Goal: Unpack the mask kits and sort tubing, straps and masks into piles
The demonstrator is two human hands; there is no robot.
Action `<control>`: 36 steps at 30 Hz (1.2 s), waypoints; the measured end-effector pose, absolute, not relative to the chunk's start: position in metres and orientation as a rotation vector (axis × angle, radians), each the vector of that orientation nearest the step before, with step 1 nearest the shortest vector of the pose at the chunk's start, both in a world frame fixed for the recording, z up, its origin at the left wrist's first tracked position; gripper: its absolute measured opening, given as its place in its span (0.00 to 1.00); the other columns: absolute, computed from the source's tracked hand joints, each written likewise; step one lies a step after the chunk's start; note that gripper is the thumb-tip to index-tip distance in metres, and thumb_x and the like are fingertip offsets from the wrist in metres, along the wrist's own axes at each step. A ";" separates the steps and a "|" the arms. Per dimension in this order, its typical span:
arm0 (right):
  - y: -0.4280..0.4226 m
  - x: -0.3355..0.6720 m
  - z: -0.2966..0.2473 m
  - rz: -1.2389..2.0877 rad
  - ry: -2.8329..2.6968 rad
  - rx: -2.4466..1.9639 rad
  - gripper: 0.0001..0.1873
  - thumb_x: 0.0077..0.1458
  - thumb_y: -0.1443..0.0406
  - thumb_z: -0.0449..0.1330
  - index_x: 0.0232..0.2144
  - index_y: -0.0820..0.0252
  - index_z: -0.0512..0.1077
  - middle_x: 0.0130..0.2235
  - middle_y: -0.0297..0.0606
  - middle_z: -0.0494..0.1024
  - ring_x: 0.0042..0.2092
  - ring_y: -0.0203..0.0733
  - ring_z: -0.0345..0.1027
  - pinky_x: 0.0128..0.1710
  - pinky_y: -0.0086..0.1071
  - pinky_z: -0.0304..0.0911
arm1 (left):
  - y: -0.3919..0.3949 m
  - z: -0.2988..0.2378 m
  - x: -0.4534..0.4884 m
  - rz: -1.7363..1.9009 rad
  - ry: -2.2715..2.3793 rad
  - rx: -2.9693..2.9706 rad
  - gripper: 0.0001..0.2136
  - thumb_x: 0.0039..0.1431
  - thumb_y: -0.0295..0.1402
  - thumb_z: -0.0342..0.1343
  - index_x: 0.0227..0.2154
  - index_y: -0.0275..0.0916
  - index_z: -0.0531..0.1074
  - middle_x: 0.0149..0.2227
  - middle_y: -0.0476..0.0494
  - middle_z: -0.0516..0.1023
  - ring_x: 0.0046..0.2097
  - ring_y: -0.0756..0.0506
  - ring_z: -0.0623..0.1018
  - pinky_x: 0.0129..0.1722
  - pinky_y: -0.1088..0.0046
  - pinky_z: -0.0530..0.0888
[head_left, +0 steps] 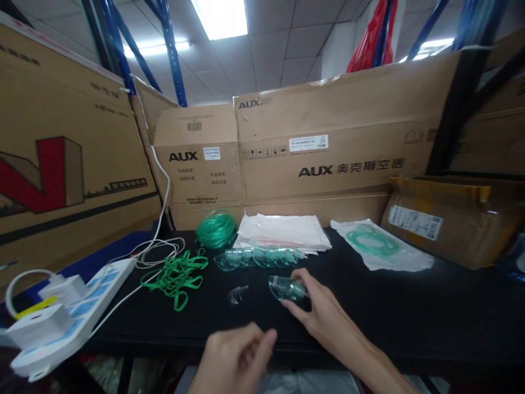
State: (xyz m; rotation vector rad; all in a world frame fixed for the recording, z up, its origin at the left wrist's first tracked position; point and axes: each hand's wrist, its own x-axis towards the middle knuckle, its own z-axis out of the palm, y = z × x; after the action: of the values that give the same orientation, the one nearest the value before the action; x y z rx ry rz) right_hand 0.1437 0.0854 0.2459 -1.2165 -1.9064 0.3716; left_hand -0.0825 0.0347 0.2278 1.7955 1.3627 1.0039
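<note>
My right hand [311, 303] grips a clear green oxygen mask [283, 288] between thumb and fingers, just above the black table. Lower down and to the left, my left hand [238, 355] is curled with the thumb against the fingers; it is slightly blurred, and whatever it may hold is hidden. A few thin, clear curved pieces [237, 295] lie left of the held mask. Behind them, several more clear green masks [262, 257] lie nested in a row. A tangle of green elastic straps [176, 276] rests farther left.
A coil of green tubing [216, 230] sits beside a stack of white bags [283, 232]. To the right lies a clear bag with coiled tubing [373, 241], near a taped carton [443, 219]. A white power strip [82, 314] with cables occupies the left. Cardboard panels [328, 120] stand behind.
</note>
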 end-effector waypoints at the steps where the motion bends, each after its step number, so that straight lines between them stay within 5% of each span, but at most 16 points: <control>1: 0.082 0.145 0.246 0.434 -1.881 -1.180 0.14 0.58 0.63 0.64 0.45 0.54 0.67 0.41 0.37 0.79 0.42 0.45 0.76 0.45 0.34 0.70 | 0.041 0.245 -0.080 1.022 1.436 1.799 0.20 0.62 0.52 0.56 0.25 0.42 0.78 0.22 0.47 0.77 0.24 0.46 0.75 0.28 0.73 0.70; 6: 0.073 0.150 0.243 0.479 -1.805 -1.062 0.20 0.59 0.67 0.60 0.54 0.51 0.69 0.48 0.39 0.80 0.47 0.46 0.77 0.51 0.36 0.71 | 0.082 0.278 -0.061 1.030 1.258 1.700 0.28 0.63 0.58 0.50 0.29 0.36 0.78 0.27 0.44 0.79 0.26 0.47 0.75 0.28 0.74 0.70; 10: 0.073 0.150 0.240 0.414 -1.809 -0.949 0.17 0.61 0.70 0.56 0.51 0.53 0.73 0.54 0.43 0.77 0.54 0.46 0.74 0.55 0.36 0.69 | 0.094 0.266 -0.050 1.050 1.041 1.683 0.22 0.62 0.53 0.55 0.31 0.36 0.79 0.32 0.45 0.80 0.37 0.45 0.76 0.40 0.72 0.72; 14: 0.068 0.149 0.247 0.426 -1.831 -1.021 0.21 0.60 0.64 0.62 0.56 0.52 0.72 0.55 0.42 0.74 0.57 0.47 0.72 0.58 0.36 0.67 | 0.090 0.257 -0.050 1.106 1.003 1.599 0.20 0.61 0.50 0.59 0.38 0.36 0.81 0.38 0.43 0.82 0.41 0.42 0.78 0.44 0.70 0.75; 36: 0.064 0.149 0.252 0.514 -1.828 -1.039 0.09 0.61 0.62 0.60 0.40 0.58 0.78 0.39 0.38 0.83 0.40 0.42 0.78 0.43 0.30 0.69 | 0.081 0.247 -0.050 1.085 0.925 1.661 0.14 0.62 0.41 0.61 0.43 0.35 0.80 0.31 0.43 0.82 0.33 0.45 0.80 0.30 0.75 0.75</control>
State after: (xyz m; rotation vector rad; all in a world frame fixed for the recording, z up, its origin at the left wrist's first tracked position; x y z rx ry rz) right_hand 0.1495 0.0644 0.2525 -1.0389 -1.8284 0.5140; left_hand -0.0504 0.0815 0.2473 1.6612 0.9250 1.0846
